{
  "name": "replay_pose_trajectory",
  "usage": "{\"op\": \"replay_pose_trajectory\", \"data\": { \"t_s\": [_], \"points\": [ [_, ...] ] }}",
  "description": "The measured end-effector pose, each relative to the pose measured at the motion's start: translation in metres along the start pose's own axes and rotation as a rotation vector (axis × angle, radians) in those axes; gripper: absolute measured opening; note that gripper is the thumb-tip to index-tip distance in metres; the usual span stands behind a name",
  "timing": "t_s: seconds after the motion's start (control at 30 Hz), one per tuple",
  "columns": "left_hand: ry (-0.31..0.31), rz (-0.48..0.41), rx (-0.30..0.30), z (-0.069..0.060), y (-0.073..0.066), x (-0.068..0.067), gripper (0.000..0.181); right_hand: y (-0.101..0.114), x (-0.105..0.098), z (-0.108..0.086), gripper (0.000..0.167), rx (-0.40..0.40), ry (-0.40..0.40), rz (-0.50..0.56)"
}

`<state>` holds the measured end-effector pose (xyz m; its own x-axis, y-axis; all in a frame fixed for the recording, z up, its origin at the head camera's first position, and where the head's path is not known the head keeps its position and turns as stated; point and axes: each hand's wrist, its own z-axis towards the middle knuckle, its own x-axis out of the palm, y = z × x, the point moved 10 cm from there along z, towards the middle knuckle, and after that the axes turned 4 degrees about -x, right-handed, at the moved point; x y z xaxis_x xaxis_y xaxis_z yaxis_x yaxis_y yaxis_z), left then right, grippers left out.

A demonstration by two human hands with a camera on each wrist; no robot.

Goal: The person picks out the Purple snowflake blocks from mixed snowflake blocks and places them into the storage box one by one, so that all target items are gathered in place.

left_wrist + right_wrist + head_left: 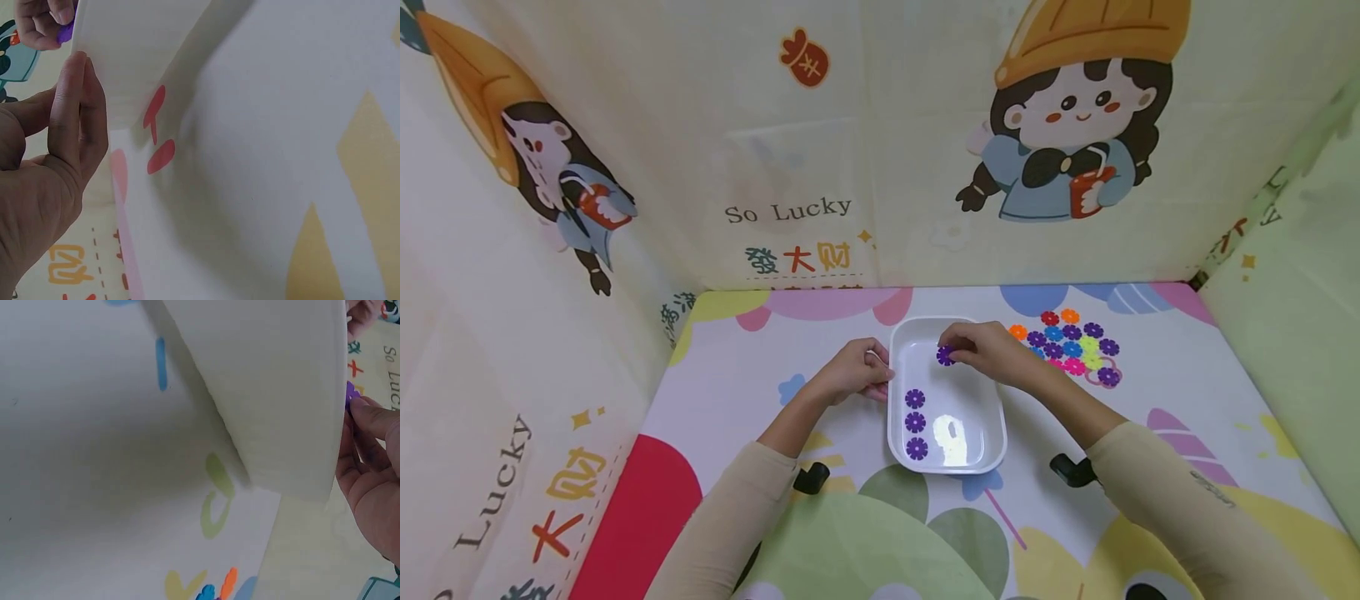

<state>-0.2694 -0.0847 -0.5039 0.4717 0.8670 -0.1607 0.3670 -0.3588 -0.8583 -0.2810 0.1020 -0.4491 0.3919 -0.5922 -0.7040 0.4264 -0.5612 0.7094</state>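
A white rectangular tray (977,400) stands in front of me with three purple flower-shaped plastic discs (915,422) in a column along its left side. My left hand (859,369) holds the tray's left rim between thumb and fingers; the left wrist view shows the fingertips against the tray's outer wall (134,56). Over the far part of the tray, my right hand (988,350) pinches another purple disc (945,356) between thumb and fingers. In the right wrist view that disc (352,394) shows just past the tray's rim.
To the right of the tray lies a loose pile of flower-shaped discs (1073,350) in purple, blue, orange, red, pink and yellow. A printed cloth covers the table (730,375). Patterned fabric walls (917,167) enclose it at the back and both sides.
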Motion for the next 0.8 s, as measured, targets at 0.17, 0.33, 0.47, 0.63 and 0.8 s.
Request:
{"op": "replay_pose_trajectory", "data": {
  "t_s": [0.17,0.33,0.47,0.63,0.8],
  "points": [
    [-0.007,0.013,0.002,-0.002,-0.003,0.0,0.022,0.004,0.01,0.011,0.025,-0.001,0.032,-0.019],
    [-0.001,0.013,0.006,-0.002,-0.004,0.001,0.022,0.005,0.023,0.021,0.02,-0.014,0.065,-0.05],
    [0.004,0.016,0.012,-0.002,-0.003,0.001,0.021,0.006,0.033,0.027,0.019,-0.031,0.091,-0.081],
    [0.007,0.01,0.01,-0.001,-0.002,0.001,0.021,0.006,0.046,0.034,0.018,-0.041,0.125,-0.097],
    [0.006,0.003,0.011,0.0,-0.001,0.001,0.021,0.003,0.054,0.039,0.019,-0.04,0.147,-0.109]
  ]
}}
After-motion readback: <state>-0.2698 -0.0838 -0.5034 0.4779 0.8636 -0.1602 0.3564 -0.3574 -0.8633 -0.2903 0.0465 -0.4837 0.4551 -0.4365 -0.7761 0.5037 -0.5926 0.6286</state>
